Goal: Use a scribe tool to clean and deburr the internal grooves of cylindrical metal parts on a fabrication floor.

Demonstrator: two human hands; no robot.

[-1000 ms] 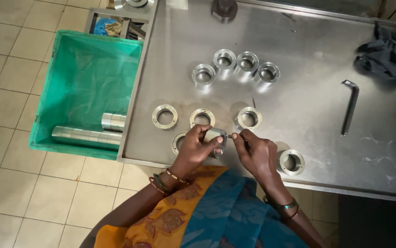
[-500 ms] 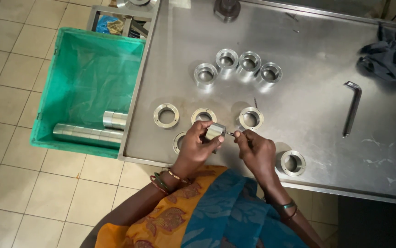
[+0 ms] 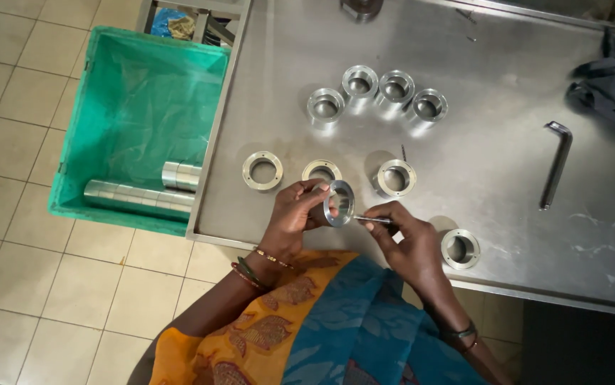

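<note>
Head view: left hand (image 3: 295, 214) fingers clasp a metal ring (image 3: 339, 203) tilted on edge at lower centre of the frame — right hand (image 3: 401, 235) pinches a thin metal pin (image 3: 371, 219) (tip touching the ring). Both hover over the steel bench (image 3: 493, 171); flat rings (image 3: 262, 171) lie just above, green crate (image 3: 143, 107) at left.

The thin tool (image 3: 371, 219) is mostly hidden inside the right hand (image 3: 404, 235).

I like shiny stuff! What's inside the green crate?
Inside the green crate lie stacked shiny metal cylinders, one long row and a shorter one. The rest shows only green lining; nothing looks hidden.
</note>
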